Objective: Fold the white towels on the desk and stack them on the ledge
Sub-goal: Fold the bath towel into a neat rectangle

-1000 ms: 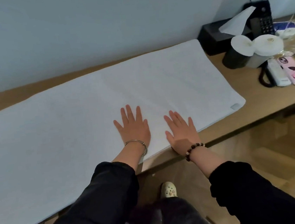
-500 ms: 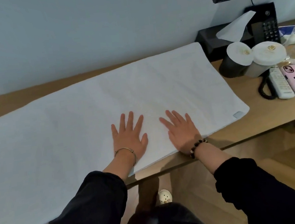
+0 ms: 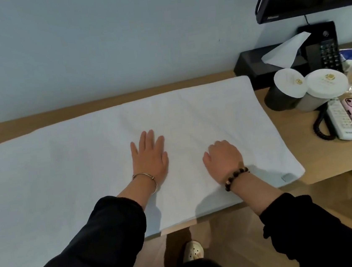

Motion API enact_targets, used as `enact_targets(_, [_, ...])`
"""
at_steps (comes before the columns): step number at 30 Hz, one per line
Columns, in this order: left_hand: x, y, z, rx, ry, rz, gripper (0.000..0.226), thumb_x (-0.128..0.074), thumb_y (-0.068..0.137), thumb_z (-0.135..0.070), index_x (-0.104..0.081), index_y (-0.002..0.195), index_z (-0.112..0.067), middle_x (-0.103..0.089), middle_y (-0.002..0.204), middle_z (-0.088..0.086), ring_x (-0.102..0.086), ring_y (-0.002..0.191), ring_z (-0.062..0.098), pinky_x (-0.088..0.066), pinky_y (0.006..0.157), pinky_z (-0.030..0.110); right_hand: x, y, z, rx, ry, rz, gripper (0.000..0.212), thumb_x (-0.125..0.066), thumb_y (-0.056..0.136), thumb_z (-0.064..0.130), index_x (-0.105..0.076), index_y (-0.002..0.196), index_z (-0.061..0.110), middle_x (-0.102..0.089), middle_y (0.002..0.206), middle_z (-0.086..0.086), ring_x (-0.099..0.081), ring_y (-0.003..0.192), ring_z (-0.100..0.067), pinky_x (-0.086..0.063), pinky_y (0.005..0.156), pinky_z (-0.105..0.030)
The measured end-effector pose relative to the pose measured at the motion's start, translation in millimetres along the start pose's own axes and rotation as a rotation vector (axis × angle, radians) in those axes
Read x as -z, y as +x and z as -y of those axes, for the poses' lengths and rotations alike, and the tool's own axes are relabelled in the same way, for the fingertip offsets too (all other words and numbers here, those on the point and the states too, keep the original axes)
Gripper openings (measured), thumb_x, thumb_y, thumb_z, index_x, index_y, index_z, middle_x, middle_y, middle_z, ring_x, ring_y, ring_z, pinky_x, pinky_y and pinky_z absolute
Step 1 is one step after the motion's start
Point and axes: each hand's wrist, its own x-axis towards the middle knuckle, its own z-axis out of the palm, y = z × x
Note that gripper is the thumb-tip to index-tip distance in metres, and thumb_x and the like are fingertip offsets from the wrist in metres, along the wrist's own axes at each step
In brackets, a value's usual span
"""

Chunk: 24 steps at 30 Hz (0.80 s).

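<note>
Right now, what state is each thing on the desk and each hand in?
Large white towel: spread flat, unfolded.
Left hand: flat on towel, fingers extended.
Right hand: on towel, fingers curled.
Two lidded paper cups: covered, upright.
Black tissue box: tissue sticking out.

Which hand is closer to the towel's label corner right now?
Right. The right hand rests curled on the towel, just left of the label corner; the left hand lies flat farther left, mid-towel.
</note>
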Motion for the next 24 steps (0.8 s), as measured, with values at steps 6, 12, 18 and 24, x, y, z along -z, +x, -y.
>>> enact_targets(6, [-16.0, 5.5, 6.5, -0.017, 0.056, 0.087, 0.065, -0.002, 0.087, -0.047, 0.011, 0.149, -0.032, 0.013, 0.159, 0.002, 0.016, 0.145, 0.022, 0.007, 0.114, 0.05, -27.2, 50.0, -6.6, 0.307, 0.011, 0.121, 0.058, -0.025, 0.099, 0.044, -0.004, 0.151, 0.031, 0.007, 0.159, 0.004, 0.004, 0.146, -0.014, 0.005, 0.115, -0.043])
enact_targets(12, [-14.0, 4.8, 5.7, -0.042, 0.044, 0.072, 0.067, -0.003, 0.086, -0.049, 0.011, 0.149, -0.031, 0.013, 0.158, 0.005, 0.016, 0.145, 0.024, 0.008, 0.115, 0.045, -19.5, 106.0, -91.1, -0.563, 0.064, 0.045, 0.06, -0.017, 0.099, 0.042, 0.0, 0.152, 0.019, 0.006, 0.159, -0.005, 0.003, 0.147, -0.024, -0.002, 0.117, -0.051])
enact_targets(18, [-12.9, 6.1, 6.1, -0.037, 0.028, 0.08, 0.068, -0.006, 0.086, -0.049, 0.008, 0.15, -0.031, 0.013, 0.159, 0.003, 0.016, 0.145, 0.023, 0.008, 0.115, 0.046, -25.1, 105.3, -10.5, 0.384, -0.066, 0.048, 0.057, -0.021, 0.099, 0.04, -0.004, 0.152, 0.028, 0.005, 0.16, 0.0, 0.003, 0.147, -0.02, 0.002, 0.115, -0.045])
enact_targets(24, [-10.5, 5.3, 6.5, -0.042, -0.023, 0.065, 0.071, -0.008, 0.083, -0.05, 0.0, 0.151, -0.029, 0.008, 0.159, 0.0, 0.012, 0.145, 0.02, 0.011, 0.114, 0.043, -12.1, 136.9, -53.8, -0.154, 0.006, 0.019, 0.057, -0.018, 0.1, 0.042, -0.003, 0.152, 0.026, 0.006, 0.16, 0.001, 0.003, 0.146, -0.02, -0.002, 0.117, -0.049])
